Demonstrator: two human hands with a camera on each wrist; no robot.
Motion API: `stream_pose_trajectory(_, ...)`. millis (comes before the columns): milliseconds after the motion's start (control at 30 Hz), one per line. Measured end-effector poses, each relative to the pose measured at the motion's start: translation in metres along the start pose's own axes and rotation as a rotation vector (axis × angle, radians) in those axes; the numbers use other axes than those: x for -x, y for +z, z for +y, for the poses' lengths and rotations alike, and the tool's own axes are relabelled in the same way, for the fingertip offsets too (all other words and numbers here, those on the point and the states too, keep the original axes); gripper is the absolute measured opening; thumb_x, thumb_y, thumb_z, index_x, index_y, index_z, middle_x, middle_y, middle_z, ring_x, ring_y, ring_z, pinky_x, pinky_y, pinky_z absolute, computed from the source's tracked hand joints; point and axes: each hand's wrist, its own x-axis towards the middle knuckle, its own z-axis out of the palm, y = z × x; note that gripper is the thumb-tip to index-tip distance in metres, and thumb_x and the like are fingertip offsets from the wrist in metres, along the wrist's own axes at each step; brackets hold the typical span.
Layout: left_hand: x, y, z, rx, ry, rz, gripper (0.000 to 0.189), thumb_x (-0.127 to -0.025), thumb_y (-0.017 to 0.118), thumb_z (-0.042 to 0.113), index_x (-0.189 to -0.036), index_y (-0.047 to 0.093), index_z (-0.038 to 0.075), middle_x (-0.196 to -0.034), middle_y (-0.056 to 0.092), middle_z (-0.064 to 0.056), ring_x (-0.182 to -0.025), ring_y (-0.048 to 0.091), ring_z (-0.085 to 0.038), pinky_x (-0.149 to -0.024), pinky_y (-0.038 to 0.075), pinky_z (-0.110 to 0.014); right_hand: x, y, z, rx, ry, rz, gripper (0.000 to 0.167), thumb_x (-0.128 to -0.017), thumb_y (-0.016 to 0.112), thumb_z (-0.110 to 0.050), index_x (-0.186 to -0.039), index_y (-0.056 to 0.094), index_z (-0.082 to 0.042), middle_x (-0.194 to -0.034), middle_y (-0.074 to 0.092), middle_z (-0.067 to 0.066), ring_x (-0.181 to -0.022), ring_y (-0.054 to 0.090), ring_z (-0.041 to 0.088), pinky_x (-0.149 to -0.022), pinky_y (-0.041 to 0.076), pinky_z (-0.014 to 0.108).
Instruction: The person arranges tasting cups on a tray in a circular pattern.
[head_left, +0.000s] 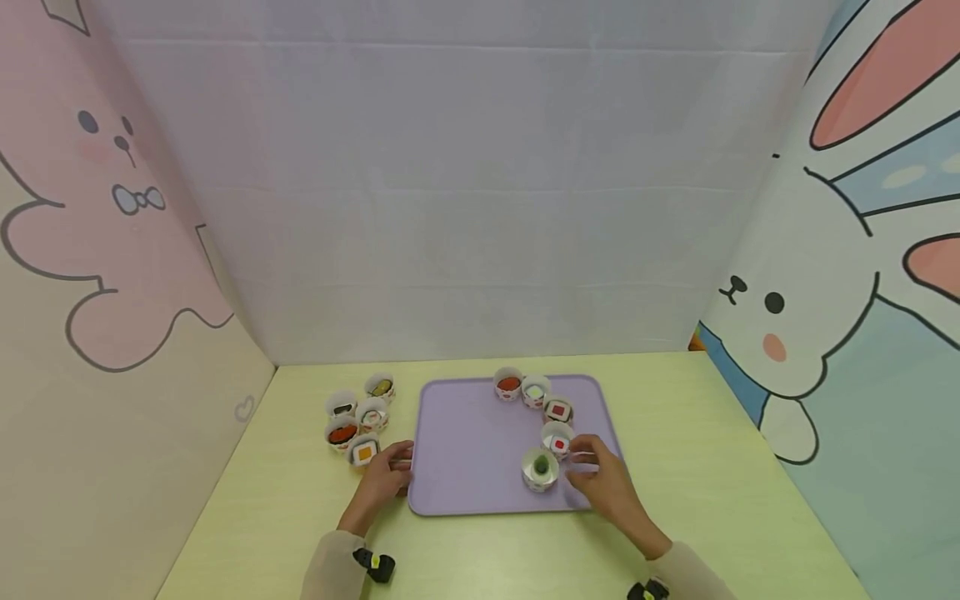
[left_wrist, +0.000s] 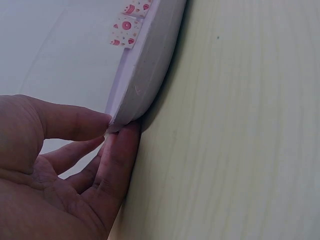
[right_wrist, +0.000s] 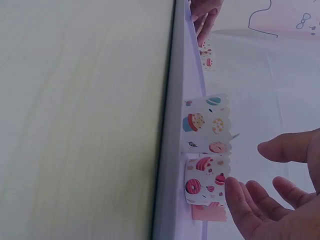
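My left hand (head_left: 384, 483) pinches the left edge of a lilac tray (head_left: 465, 450); in the left wrist view the thumb is at the rim and the fingers lie beneath it. On the tray's right half stand several patterned paper cups in a curved row. My right hand (head_left: 603, 483) is beside a cup with a red-and-white sushi-like piece (head_left: 558, 444), thumb and fingers spread apart. Nearest the front is a cup with a green-topped piece (head_left: 541, 465). In the right wrist view, the fingertips are close to a donut-print cup (right_wrist: 206, 180); whether they touch is unclear.
Left of the tray, several more paper cups stand in a cluster on the pale wooden table (head_left: 705, 467), among them one with an orange-topped piece (head_left: 365, 452) and one with red filling (head_left: 343, 434). A white curtain (head_left: 480, 208) hangs behind, with cartoon-printed panels on both sides.
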Motion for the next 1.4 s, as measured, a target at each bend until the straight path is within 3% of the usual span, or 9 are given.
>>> stream_pose_trajectory(433,0.000,0.001,-0.003,-0.002,0.000,-0.003,0.054,-0.085,0.059,-0.007,-0.138,0.051,-0.002,-0.125,0.057,-0.022,-0.105,0.060,-0.028,-0.065,0.057,-0.037,-0.019,-0.041,-0.003,0.104,-0.098,0.035,0.042,-0.087,0.069,0.000,-0.127,0.056,-0.006,-0.125,0.064,0.016,-0.111,0.064,0.034,-0.081,0.054,0.020)
stream_pose_trajectory(667,0.000,0.001,-0.001,0.003,-0.006,-0.003,0.054,-0.084,0.059,-0.007,-0.138,0.051,-0.001,-0.126,0.057,-0.021,-0.104,0.060,-0.027,-0.064,0.056,-0.037,-0.028,-0.058,0.002,0.180,-0.093,0.022,0.046,-0.089,0.066,-0.002,-0.133,0.053,-0.007,-0.130,0.060,0.018,-0.116,0.062,0.036,-0.087,0.056,0.037)
stream_pose_trajectory(1067,0.002,0.000,0.001,0.005,-0.008,0.000,0.054,-0.085,0.059,-0.008,-0.138,0.051,-0.002,-0.125,0.057,-0.021,-0.102,0.060,-0.026,-0.064,0.056,-0.037,-0.046,-0.075,0.030,0.207,0.040,-0.090,0.053,-0.094,0.060,-0.005,-0.144,0.042,-0.004,-0.137,0.053,0.025,-0.121,0.056,0.043,-0.088,0.055,0.043)
stream_pose_trajectory(1400,0.001,0.000,0.001,-0.002,0.005,-0.001,0.054,-0.085,0.059,-0.008,-0.138,0.051,-0.002,-0.125,0.057,-0.021,-0.106,0.060,-0.029,-0.066,0.056,-0.037,-0.061,-0.078,0.044,0.158,0.157,-0.183,0.054,-0.091,0.051,0.002,-0.145,0.041,0.002,-0.137,0.049,0.030,-0.116,0.058,0.041,-0.078,0.056,0.036)
